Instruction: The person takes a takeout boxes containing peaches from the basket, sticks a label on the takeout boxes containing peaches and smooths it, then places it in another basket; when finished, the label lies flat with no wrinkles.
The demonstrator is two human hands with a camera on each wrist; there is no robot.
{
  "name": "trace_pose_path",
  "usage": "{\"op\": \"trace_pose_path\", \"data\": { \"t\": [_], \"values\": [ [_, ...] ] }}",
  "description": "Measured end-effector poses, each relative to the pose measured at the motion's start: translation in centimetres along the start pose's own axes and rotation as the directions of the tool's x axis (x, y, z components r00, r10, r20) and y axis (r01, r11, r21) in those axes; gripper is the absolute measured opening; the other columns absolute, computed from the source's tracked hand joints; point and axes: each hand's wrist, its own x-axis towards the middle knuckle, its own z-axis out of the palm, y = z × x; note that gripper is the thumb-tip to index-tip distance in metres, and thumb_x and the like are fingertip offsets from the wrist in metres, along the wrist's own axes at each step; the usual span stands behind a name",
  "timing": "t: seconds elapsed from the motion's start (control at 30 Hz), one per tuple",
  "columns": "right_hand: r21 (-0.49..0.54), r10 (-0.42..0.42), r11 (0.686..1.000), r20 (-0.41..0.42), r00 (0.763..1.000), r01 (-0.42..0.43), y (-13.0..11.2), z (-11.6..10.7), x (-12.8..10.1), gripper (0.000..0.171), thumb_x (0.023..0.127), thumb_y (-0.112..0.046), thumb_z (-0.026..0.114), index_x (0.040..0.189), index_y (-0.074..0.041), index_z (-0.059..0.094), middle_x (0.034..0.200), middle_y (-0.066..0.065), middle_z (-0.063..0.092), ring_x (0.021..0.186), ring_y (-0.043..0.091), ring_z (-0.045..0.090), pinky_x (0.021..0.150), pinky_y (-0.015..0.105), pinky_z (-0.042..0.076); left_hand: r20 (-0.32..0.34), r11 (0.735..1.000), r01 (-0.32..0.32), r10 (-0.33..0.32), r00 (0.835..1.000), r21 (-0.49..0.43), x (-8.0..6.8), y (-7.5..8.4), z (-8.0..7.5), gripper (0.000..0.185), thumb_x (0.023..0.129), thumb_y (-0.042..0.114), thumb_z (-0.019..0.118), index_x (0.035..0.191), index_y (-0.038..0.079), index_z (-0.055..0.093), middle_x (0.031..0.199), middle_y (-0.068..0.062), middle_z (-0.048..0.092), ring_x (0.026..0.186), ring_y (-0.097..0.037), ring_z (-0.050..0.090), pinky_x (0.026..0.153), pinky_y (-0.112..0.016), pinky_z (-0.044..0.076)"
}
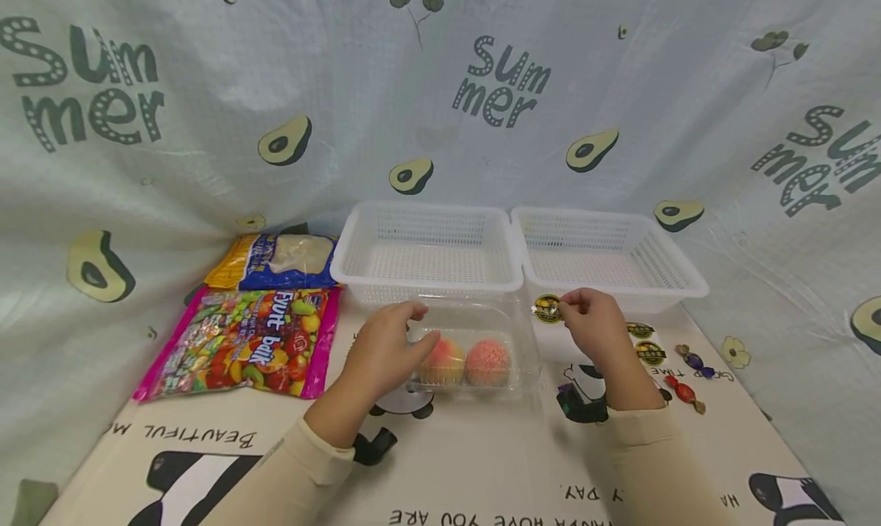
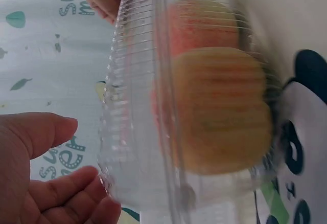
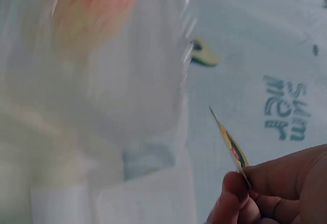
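Observation:
A clear plastic box (image 1: 521, 369) with a closed lid stands on the table, two peach-like fruits inside: a yellow-pink one (image 1: 443, 367) and a pinker one (image 1: 488, 363). At the box's left side my left hand (image 1: 385, 346) has its thumb and fingers spread, fingertips right at the ribbed lid edge in the left wrist view. My right hand (image 1: 597, 326) pinches a round black-and-gold sticker (image 1: 547, 309) between thumb and forefinger, just right of the box. Seen edge-on in the right wrist view, the sticker (image 3: 232, 144) is thin and stands away from the box.
Two white baskets (image 1: 427, 287) (image 1: 619, 290) stand behind the box. A pink fruit candy bag (image 1: 248, 342) and a blue-yellow packet (image 1: 275, 260) lie at left. Two more stickers (image 1: 649, 352) and wrapped candies (image 1: 684, 390) lie on the right, near my right wrist.

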Motion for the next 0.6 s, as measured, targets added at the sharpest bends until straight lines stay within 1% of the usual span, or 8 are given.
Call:
{"op": "trace_pose_path", "data": {
  "t": [0.07, 0.17, 0.3, 0.37, 0.43, 0.53, 0.6],
  "values": [
    [0.077, -0.014, 0.997, 0.019, 1.0, 0.013, -0.9, 0.3, -0.8, 0.026, 0.104, -0.021, 0.056, 0.119, -0.001, 0.065, 0.101, 0.012, 0.067, 0.092, 0.027, 0.063, 0.076, 0.033, 0.051, 0.011, 1.0, -0.019, 0.02, 1.0, -0.024, 0.4, 0.6, 0.2, 0.04, 0.093, 0.037, 0.074, 0.125, 0.014, 0.068, 0.122, -0.001, 0.072, 0.11, -0.024, 0.067, 0.09, -0.044, 0.057],
    [0.194, -0.036, 0.981, 0.067, 0.997, 0.023, -2.1, 1.0, -1.8, 0.024, 0.104, -0.019, 0.058, 0.12, -0.002, 0.065, 0.099, 0.01, 0.067, 0.092, 0.025, 0.064, 0.08, 0.032, 0.053, 0.045, 0.996, -0.046, 0.049, 0.998, -0.076, 1.2, 1.6, 0.5, 0.03, 0.095, 0.034, 0.071, 0.12, 0.018, 0.068, 0.112, 0.003, 0.074, 0.098, -0.018, 0.067, 0.083, -0.038, 0.057],
    [0.308, -0.061, 0.951, 0.12, 0.991, 0.022, -3.4, 2.2, -2.5, 0.02, 0.103, -0.016, 0.061, 0.116, -0.002, 0.064, 0.094, 0.009, 0.065, 0.086, 0.024, 0.063, 0.079, 0.031, 0.055, 0.085, 0.985, -0.086, 0.099, 0.991, -0.147, 2.2, 3.0, 1.0, 0.025, 0.097, 0.032, 0.07, 0.12, 0.022, 0.065, 0.103, 0.006, 0.076, 0.088, -0.011, 0.066, 0.075, -0.034, 0.055],
    [0.35, -0.075, 0.936, 0.141, 0.987, 0.022, -4.0, 2.7, -2.7, 0.019, 0.103, -0.015, 0.061, 0.115, -0.001, 0.063, 0.092, 0.008, 0.065, 0.082, 0.022, 0.063, 0.077, 0.03, 0.056, 0.106, 0.979, -0.101, 0.121, 0.987, -0.177, 2.6, 3.6, 1.1, 0.025, 0.097, 0.032, 0.07, 0.119, 0.022, 0.064, 0.101, 0.006, 0.076, 0.086, -0.01, 0.068, 0.074, -0.034, 0.054],
    [0.376, -0.085, 0.926, 0.159, 0.984, 0.019, -4.5, 3.1, -2.7, 0.019, 0.103, -0.015, 0.061, 0.115, 0.0, 0.062, 0.091, 0.007, 0.066, 0.079, 0.02, 0.063, 0.074, 0.028, 0.056, 0.126, 0.977, -0.106, 0.13, 0.983, -0.184, 2.9, 4.0, 1.3, 0.022, 0.097, 0.032, 0.07, 0.116, 0.023, 0.063, 0.101, 0.005, 0.077, 0.084, -0.009, 0.069, 0.072, -0.034, 0.055],
    [0.409, -0.093, 0.912, 0.18, 0.979, 0.012, -4.9, 3.7, -2.6, 0.019, 0.103, -0.013, 0.06, 0.114, 0.003, 0.061, 0.088, 0.007, 0.066, 0.076, 0.016, 0.062, 0.072, 0.027, 0.057, 0.138, 0.98, -0.104, 0.129, 0.982, -0.171, 3.5, 4.5, 1.5, 0.014, 0.097, 0.029, 0.069, 0.109, 0.023, 0.065, 0.097, 0.005, 0.076, 0.081, -0.009, 0.068, 0.07, -0.033, 0.054],
    [0.418, -0.092, 0.909, 0.188, 0.978, 0.006, -4.9, 3.9, -2.5, 0.019, 0.104, -0.012, 0.059, 0.113, 0.004, 0.06, 0.086, 0.006, 0.065, 0.075, 0.015, 0.061, 0.071, 0.027, 0.057, 0.138, 0.983, -0.095, 0.117, 0.983, -0.158, 3.9, 4.5, 1.6, 0.008, 0.097, 0.026, 0.068, 0.103, 0.021, 0.067, 0.093, 0.006, 0.074, 0.079, -0.01, 0.066, 0.068, -0.032, 0.054]
  ]
}}
